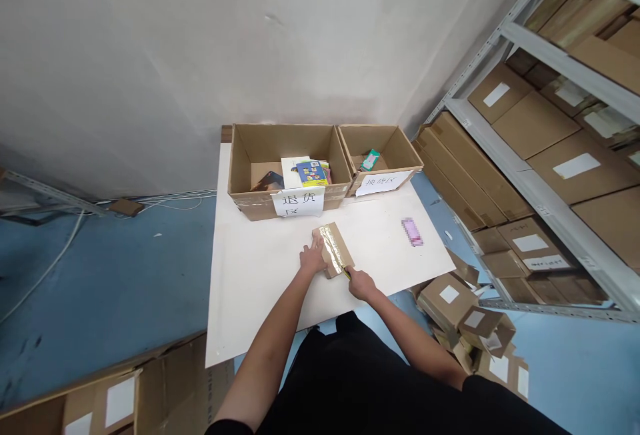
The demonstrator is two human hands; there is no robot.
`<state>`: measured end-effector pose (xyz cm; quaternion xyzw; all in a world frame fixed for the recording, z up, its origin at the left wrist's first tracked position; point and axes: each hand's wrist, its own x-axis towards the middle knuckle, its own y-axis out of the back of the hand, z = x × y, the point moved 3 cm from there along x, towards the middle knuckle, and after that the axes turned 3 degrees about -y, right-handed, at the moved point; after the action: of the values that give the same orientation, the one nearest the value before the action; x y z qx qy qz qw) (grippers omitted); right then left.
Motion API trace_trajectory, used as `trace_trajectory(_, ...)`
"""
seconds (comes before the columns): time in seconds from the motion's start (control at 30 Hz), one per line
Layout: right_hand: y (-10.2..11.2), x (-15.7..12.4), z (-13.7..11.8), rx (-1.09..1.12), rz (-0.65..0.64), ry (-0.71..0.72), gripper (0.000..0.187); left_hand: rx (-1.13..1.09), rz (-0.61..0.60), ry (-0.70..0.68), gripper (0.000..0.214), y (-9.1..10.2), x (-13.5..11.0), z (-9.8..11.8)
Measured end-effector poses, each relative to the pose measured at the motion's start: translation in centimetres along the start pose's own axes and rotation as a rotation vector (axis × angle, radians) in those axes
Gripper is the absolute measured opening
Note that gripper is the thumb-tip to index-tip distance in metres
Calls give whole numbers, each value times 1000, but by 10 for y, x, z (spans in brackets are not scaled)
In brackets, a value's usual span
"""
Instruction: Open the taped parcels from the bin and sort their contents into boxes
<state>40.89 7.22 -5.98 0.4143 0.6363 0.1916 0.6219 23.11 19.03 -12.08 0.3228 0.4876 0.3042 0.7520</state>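
A small flat cardboard parcel (333, 249) sealed with shiny clear tape lies on the white table (250, 275). My left hand (313, 258) rests on the parcel's left side with fingers laid flat, steadying it. My right hand (361, 283) is closed round a small yellow-handled cutter (347, 273), whose tip touches the parcel's near right corner.
Two open cardboard boxes stand at the table's back: a large one (285, 171) with books and a paper label, a smaller one (383, 158) with a green item. A pink blurred object (412, 231) lies at the right. Metal shelving (545, 155) with cartons stands right; parcels (470, 321) are heaped on the floor.
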Motion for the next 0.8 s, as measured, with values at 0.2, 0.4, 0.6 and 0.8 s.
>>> trace_trajectory(0.2,4,-3,39,206,139,-23,54,54,10,-31,115,5,-2,-1)
trace_trajectory(0.4,-10,55,47,493,289,-240,77,76,123,49,109,-12,-9,21)
trace_trajectory(0.6,11,115,73,699,303,-301,83,64,212,161,105,-43,-17,61)
trace_trajectory(0.8,52,147,104,642,279,-242,88,150,206,207,91,-79,-36,114)
